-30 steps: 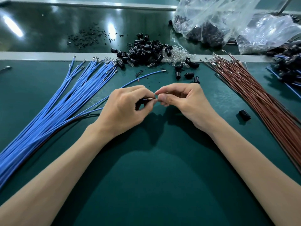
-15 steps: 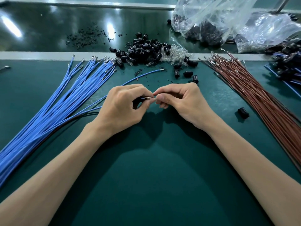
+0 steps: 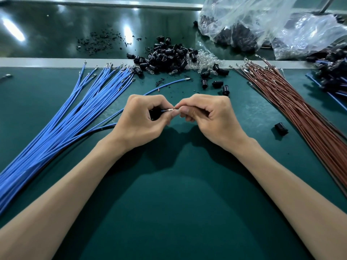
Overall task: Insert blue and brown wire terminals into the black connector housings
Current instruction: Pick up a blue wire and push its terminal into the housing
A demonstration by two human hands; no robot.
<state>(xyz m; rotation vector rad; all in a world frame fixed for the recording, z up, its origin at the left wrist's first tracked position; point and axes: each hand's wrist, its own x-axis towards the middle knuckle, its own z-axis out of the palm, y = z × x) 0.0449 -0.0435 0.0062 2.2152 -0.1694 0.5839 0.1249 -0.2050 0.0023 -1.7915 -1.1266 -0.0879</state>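
Frame centre: your left hand point(image 3: 142, 119), fingers curled, holds a black housing point(image 3: 154, 113); your right hand point(image 3: 210, 117) pinches the terminal point(image 3: 170, 110) of a blue wire point(image 3: 163, 110). The terminal is likely light, thin and easily bent: grip the insulation just behind it. Beyond: blue wires point(image 3: 75, 117) left, brown wires point(image 3: 300, 113) right, housing pile point(image 3: 169, 59) upper centre.

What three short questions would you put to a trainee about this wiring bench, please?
1. True or false: the brown wires lie on the person's right.
2. The left hand grips a wire whose metal terminal the right hand pinches. Which colour is that wire? A blue, B brown, C black.
3. Fill in: the lone black housing lies beside the ____ wires.

Key: 1 true; 2 A; 3 brown.
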